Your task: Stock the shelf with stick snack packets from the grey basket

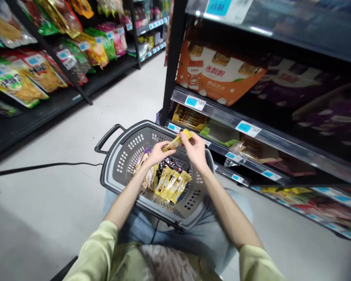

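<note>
Between my two hands, over the far side of a grey shopping basket point(125, 132), is a slim yellow sachet point(173, 144). My left hand point(158, 152) pinches its left end, and my right hand point(193, 148) grips the upper right end with thumb and fingers. Several yellow sachets point(172, 185) lie in a row inside the basket below. Dark purple packets point(175, 164) sit behind them, and brownish stick packs point(148, 177) are at the left, partly hidden by my left forearm.
Shelves on the right hold orange gift boxes point(216, 74), a yellow display box of sachets point(188, 117) and a green tray point(220, 132). Bagged snacks point(20, 82) fill the left shelves. A basket handle point(108, 136) sticks out at the left, near a black cord point(46, 168).
</note>
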Motion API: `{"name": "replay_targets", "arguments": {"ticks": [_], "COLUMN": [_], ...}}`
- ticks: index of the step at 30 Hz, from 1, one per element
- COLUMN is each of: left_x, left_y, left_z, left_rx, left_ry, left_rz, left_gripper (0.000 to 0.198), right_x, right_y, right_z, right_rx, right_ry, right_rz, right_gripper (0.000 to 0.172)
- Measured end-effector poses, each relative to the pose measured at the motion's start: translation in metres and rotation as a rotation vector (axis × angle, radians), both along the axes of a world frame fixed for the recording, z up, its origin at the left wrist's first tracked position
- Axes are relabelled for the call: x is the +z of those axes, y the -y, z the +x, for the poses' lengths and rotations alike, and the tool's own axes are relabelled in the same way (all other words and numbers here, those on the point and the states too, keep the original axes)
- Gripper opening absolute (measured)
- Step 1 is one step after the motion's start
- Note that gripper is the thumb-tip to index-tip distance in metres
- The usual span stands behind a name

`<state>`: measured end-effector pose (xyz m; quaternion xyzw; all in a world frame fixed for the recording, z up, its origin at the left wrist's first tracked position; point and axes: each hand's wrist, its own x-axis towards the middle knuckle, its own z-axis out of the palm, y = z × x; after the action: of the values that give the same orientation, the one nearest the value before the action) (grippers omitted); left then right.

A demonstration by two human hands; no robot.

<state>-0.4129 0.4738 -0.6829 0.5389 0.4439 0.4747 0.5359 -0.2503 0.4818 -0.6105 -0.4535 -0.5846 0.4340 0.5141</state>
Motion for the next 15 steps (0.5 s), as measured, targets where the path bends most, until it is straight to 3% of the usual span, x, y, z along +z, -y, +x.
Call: {"name": "replay_targets", "arguments": {"ticks": [5, 11, 15], "left_x": [-0.003, -0.007, -0.002], "left_y": [0.001, 0.001, 0.004], "left_z": [-0.007, -0.006, -0.005], "left_rx": [-0.008, -0.091, -0.091], "left_ry": [-0.241, -0.359, -0.396], "left_rz": [0.058, 0.086, 0.1], "left_gripper": [0.037, 0.034, 0.036], "right_x": [0.006, 0.004, -0.002], "right_y": [-0.002, -0.001, -0.006], "right_z": [-0.004, -0.004, 0.005], "right_rx": [-0.08, -0.132, -0.062], "right_ry": [0.053, 0.355, 0.245], "right_rz": [0.04, 0.197, 0.123], "right_gripper": [0.039, 0.034, 0.032]}}
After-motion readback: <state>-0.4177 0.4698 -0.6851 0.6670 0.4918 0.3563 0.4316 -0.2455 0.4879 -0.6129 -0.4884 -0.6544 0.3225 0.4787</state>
